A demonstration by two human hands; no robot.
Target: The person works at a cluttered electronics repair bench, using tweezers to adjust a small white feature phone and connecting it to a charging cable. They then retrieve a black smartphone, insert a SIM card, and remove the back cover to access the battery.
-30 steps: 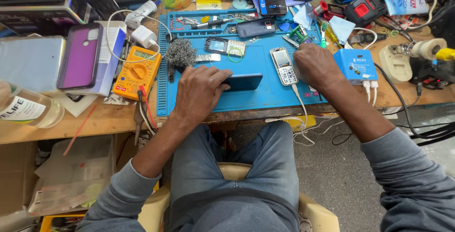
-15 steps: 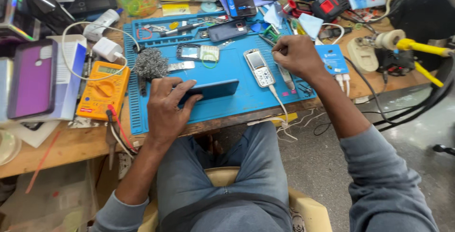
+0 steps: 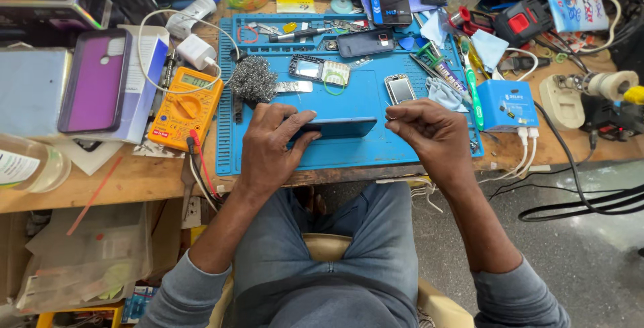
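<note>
My left hand rests on the blue work mat and grips a dark blue phone that lies flat near the mat's front edge. My right hand hovers just right of that phone with fingers curled together; whether it pinches something small I cannot tell. A small silver keypad phone lies on the mat just beyond my right hand. A bare phone frame and a small circuit board lie further back.
An orange multimeter with red and black leads sits left of the mat, a purple phone case beyond it. A steel wool ball, a blue charger box, tweezers, tools and cables crowd the wooden bench.
My right hand has drawn back from the silver keypad phone toward the dark blue phone, fingers curled. My left hand stays on the dark blue phone.
</note>
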